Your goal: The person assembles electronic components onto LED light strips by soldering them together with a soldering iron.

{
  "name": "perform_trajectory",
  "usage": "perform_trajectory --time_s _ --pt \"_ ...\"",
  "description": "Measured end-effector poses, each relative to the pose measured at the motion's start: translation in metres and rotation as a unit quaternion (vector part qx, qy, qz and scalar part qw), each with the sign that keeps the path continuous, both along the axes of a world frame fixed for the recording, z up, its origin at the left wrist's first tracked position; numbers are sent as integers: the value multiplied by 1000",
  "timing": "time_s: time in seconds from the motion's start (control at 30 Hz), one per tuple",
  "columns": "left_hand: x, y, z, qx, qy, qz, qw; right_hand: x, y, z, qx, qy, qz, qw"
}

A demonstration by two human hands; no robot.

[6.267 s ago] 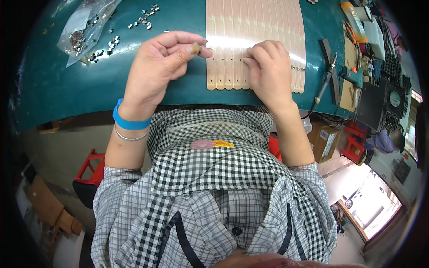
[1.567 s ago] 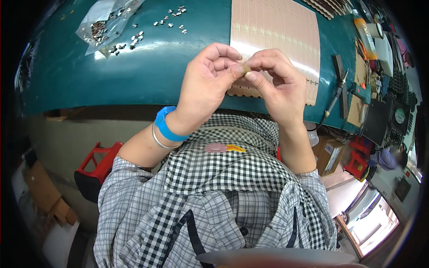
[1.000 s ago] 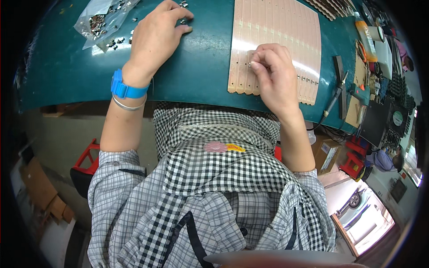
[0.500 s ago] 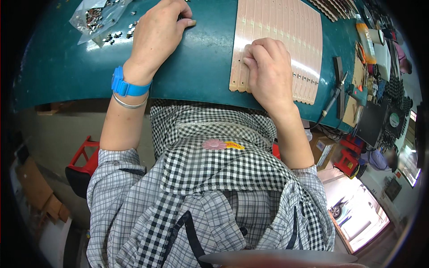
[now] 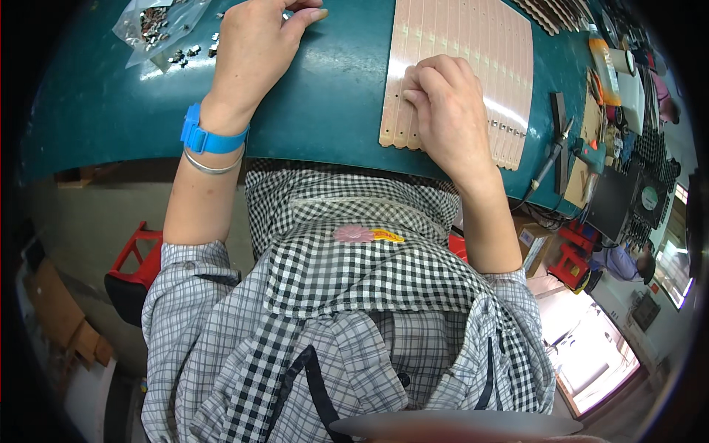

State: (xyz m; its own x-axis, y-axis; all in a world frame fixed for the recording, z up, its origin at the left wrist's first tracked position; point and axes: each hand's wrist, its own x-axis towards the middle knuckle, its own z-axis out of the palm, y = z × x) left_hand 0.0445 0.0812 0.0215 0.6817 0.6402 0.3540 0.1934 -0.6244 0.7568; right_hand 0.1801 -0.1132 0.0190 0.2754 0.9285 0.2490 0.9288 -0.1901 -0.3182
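Note:
A pinkish-tan panel of long scalloped strips [image 5: 506, 74], likely circuit boards, lies on the table. My right hand [image 5: 452, 114] rests over its near part, thumb and fingertips pinched together just above the strips. Anything in that pinch is hidden. A row of small metal parts [image 5: 509, 130] sits across the strips to the right of this hand. My left hand [image 5: 252, 55], with a blue wrist strap [image 5: 210, 139], is at the upper edge, thumb against curled fingers. What it holds, if anything, I cannot make out. Small loose metal-and-black parts [image 5: 181, 57] lie left of it.
A clear plastic bag [image 5: 155, 33] of small parts lies at the far left. More scalloped strips [image 5: 552, 15] are stacked at the far right. A soldering iron [image 5: 550, 159] and a dark bar [image 5: 559, 122] lie on the right of the green table [image 5: 317, 111].
My left hand has shifted slightly, its thumb moving up and its fingers drawing closer together. My right hand has moved a little up over the strips, its pinch kept.

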Motion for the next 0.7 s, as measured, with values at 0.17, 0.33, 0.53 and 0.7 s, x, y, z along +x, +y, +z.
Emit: perform_trajectory --time_s 0.17,0.33,0.53,0.7 --pt "0 4 -9 -47 -6 13 999 1 -2 -4 13 12 -1 1000" --pt "-1 4 -9 -72 -25 11 997 -1 -3 -4 30 39 -15 999" --pt "0 5 -13 -21 -41 21 999 -7 0 -12 48 1 -11 999" --pt "-1 3 -14 -97 -87 -3 991 -12 -4 -18 76 -17 -41 996"
